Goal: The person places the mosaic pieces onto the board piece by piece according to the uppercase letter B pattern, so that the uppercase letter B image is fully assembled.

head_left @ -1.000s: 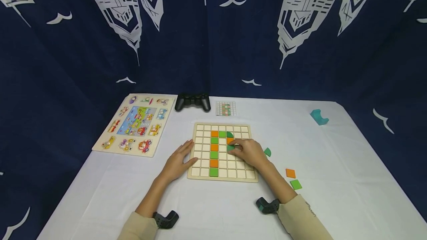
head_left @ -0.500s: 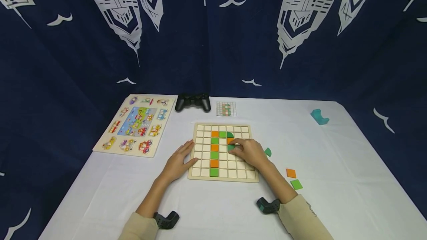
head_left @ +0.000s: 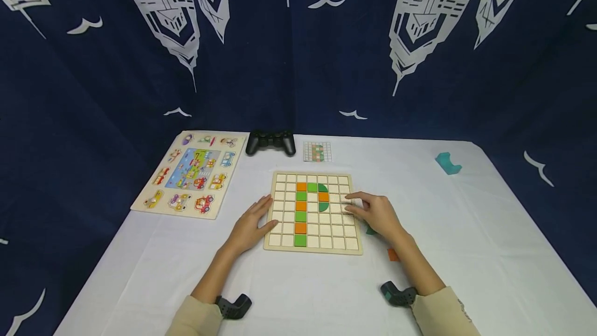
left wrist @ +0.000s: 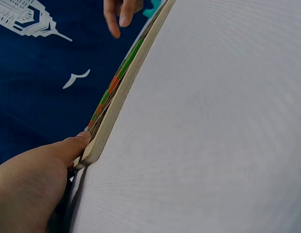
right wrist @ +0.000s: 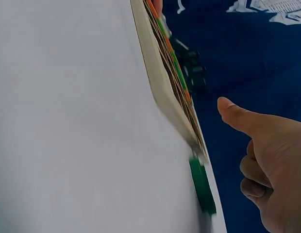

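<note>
A wooden grid board (head_left: 282, 244) lies on the white table. It bears a column of orange and green square tiles (head_left: 300, 217), with a light green square, two dark green quarter-circles and an orange square (head_left: 323, 197) to the right. My left hand (head_left: 249, 224) rests against the board's left edge, its fingers extended and thumb on the rim. Over the right edge hovers my right hand (head_left: 380, 215), fingers loosely bent, nothing between thumb and fingertips. A loose dark green quarter-circle (right wrist: 202, 187) lies beside the board, partly hidden by that hand in the head view.
An orange tile (head_left: 393, 254) shows partly from under the right forearm. Behind the board are a small pattern card (head_left: 317, 152) and a black game controller (head_left: 270, 143). A picture puzzle board (head_left: 186, 175) lies left; a teal block (head_left: 448, 163) sits far right.
My right hand has let go of the dark green quarter-circle, leaving it on the board below the orange square, and moved right to the board's edge. My left hand stays put.
</note>
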Action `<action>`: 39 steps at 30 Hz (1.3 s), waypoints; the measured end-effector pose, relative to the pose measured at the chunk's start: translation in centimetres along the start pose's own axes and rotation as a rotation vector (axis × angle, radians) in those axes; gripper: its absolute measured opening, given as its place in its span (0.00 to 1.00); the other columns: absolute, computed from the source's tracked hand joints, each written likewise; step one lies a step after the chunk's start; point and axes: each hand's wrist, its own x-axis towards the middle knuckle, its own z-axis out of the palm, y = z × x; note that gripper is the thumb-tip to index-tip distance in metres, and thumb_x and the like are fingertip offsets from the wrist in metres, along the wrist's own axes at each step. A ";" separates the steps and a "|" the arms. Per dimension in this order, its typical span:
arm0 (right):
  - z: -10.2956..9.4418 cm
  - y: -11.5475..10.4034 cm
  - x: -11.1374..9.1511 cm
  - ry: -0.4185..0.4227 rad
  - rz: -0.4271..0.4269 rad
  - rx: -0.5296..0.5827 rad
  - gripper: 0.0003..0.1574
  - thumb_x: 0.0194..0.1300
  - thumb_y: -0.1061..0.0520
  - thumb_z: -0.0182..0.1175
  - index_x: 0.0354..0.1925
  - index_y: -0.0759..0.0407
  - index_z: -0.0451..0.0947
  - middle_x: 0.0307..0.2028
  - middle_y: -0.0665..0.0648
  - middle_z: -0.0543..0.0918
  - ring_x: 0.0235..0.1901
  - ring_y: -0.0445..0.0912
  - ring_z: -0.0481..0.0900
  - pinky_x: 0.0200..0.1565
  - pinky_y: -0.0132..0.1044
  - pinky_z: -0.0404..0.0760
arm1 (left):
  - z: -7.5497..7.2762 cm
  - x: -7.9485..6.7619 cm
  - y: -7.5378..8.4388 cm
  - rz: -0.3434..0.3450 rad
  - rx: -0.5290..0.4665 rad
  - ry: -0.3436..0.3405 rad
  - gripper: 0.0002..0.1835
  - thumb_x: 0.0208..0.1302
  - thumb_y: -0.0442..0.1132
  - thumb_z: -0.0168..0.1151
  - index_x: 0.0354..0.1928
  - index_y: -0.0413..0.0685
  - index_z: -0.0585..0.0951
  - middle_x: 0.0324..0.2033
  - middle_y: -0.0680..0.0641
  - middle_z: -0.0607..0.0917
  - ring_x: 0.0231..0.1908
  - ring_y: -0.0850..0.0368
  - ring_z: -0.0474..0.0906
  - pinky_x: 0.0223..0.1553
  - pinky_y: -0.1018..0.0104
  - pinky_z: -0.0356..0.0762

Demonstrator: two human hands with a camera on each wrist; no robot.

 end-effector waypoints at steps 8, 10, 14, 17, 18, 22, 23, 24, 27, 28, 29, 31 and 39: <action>-2.5 2.6 -2.8 -0.060 0.120 -0.006 0.17 0.53 0.51 0.68 0.42 0.54 0.83 0.11 0.45 0.58 0.12 0.37 0.53 0.14 0.30 0.57 | -0.2 0.1 -0.1 -0.003 -0.003 -0.002 0.34 0.61 0.48 0.61 0.65 0.40 0.64 0.67 0.46 0.62 0.67 0.49 0.54 0.64 0.50 0.54; -2.7 3.0 -3.3 -0.079 0.132 -0.004 0.17 0.53 0.52 0.68 0.43 0.55 0.83 0.11 0.45 0.59 0.12 0.38 0.54 0.14 0.30 0.57 | -0.3 0.0 -0.1 -0.007 -0.012 -0.004 0.34 0.61 0.48 0.61 0.65 0.39 0.64 0.67 0.46 0.61 0.67 0.49 0.53 0.64 0.50 0.54; -2.9 3.8 -4.0 -0.114 0.130 -0.011 0.20 0.54 0.51 0.67 0.46 0.55 0.82 0.10 0.44 0.59 0.12 0.37 0.53 0.15 0.29 0.56 | -0.2 0.0 -0.2 -0.015 -0.018 -0.015 0.35 0.61 0.49 0.60 0.66 0.40 0.63 0.67 0.46 0.61 0.67 0.50 0.53 0.64 0.51 0.54; -2.9 4.1 -4.3 -0.120 0.112 -0.014 0.20 0.55 0.51 0.67 0.46 0.54 0.82 0.11 0.44 0.59 0.12 0.36 0.53 0.16 0.28 0.56 | -0.1 0.0 -0.2 -0.017 -0.017 -0.021 0.35 0.62 0.49 0.60 0.66 0.41 0.63 0.67 0.46 0.60 0.67 0.50 0.53 0.64 0.51 0.54; -2.9 4.2 -4.3 -0.119 0.106 -0.012 0.19 0.55 0.51 0.67 0.46 0.53 0.83 0.11 0.44 0.59 0.12 0.36 0.53 0.16 0.28 0.56 | -0.1 0.0 -0.2 -0.017 -0.016 -0.021 0.35 0.61 0.49 0.60 0.66 0.41 0.63 0.67 0.46 0.60 0.67 0.50 0.53 0.64 0.50 0.54; -2.8 4.3 -4.4 -0.130 0.084 -0.022 0.18 0.55 0.52 0.66 0.46 0.51 0.83 0.12 0.44 0.58 0.13 0.36 0.54 0.17 0.29 0.56 | 0.0 0.0 -0.2 -0.016 -0.013 -0.020 0.34 0.61 0.49 0.60 0.66 0.41 0.64 0.67 0.46 0.61 0.67 0.49 0.53 0.64 0.50 0.54; -2.8 4.3 -4.4 -0.136 0.080 -0.027 0.18 0.56 0.52 0.66 0.46 0.51 0.82 0.12 0.43 0.58 0.14 0.36 0.55 0.17 0.29 0.57 | 0.0 0.0 -0.2 -0.016 -0.013 -0.021 0.34 0.61 0.49 0.60 0.66 0.41 0.64 0.67 0.46 0.61 0.67 0.49 0.53 0.64 0.50 0.54; -2.8 4.3 -4.4 -0.142 0.078 -0.033 0.18 0.56 0.52 0.66 0.47 0.51 0.82 0.12 0.43 0.58 0.14 0.36 0.55 0.17 0.29 0.57 | 0.0 0.0 -0.2 -0.019 -0.012 -0.023 0.34 0.61 0.49 0.60 0.66 0.41 0.64 0.67 0.47 0.61 0.67 0.50 0.53 0.64 0.50 0.54; -2.8 4.2 -4.3 -0.157 0.087 -0.041 0.17 0.56 0.53 0.65 0.47 0.51 0.82 0.12 0.43 0.58 0.14 0.37 0.55 0.17 0.29 0.57 | 0.0 0.0 -0.2 -0.022 -0.013 -0.027 0.34 0.62 0.49 0.60 0.66 0.41 0.64 0.67 0.47 0.60 0.67 0.50 0.53 0.64 0.50 0.54; -2.9 4.2 -4.3 -0.157 0.090 -0.039 0.17 0.56 0.53 0.66 0.46 0.52 0.82 0.12 0.43 0.59 0.14 0.37 0.55 0.17 0.29 0.57 | 0.1 0.0 -0.2 -0.022 -0.013 -0.027 0.34 0.62 0.49 0.60 0.66 0.41 0.64 0.67 0.47 0.60 0.67 0.50 0.52 0.64 0.50 0.54; -2.9 4.1 -4.3 -0.155 0.094 -0.036 0.17 0.56 0.53 0.66 0.46 0.52 0.82 0.12 0.43 0.59 0.14 0.37 0.55 0.17 0.29 0.57 | 0.1 0.0 -0.2 -0.022 -0.013 -0.027 0.34 0.62 0.49 0.60 0.66 0.41 0.64 0.67 0.47 0.60 0.67 0.50 0.52 0.64 0.51 0.54; -3.0 4.0 -4.3 -0.146 0.102 -0.023 0.16 0.56 0.53 0.66 0.45 0.52 0.82 0.12 0.44 0.59 0.13 0.37 0.55 0.16 0.29 0.57 | 0.1 0.0 -0.2 -0.017 -0.013 -0.026 0.34 0.62 0.49 0.60 0.66 0.41 0.64 0.67 0.47 0.60 0.67 0.50 0.52 0.64 0.51 0.54; -1.9 1.5 -3.4 -0.048 0.098 0.059 0.18 0.55 0.51 0.66 0.45 0.53 0.81 0.11 0.44 0.59 0.10 0.35 0.53 0.12 0.29 0.57 | -0.1 0.0 0.1 -0.001 -0.013 -0.017 0.34 0.61 0.48 0.60 0.66 0.40 0.64 0.67 0.46 0.61 0.67 0.49 0.53 0.64 0.50 0.54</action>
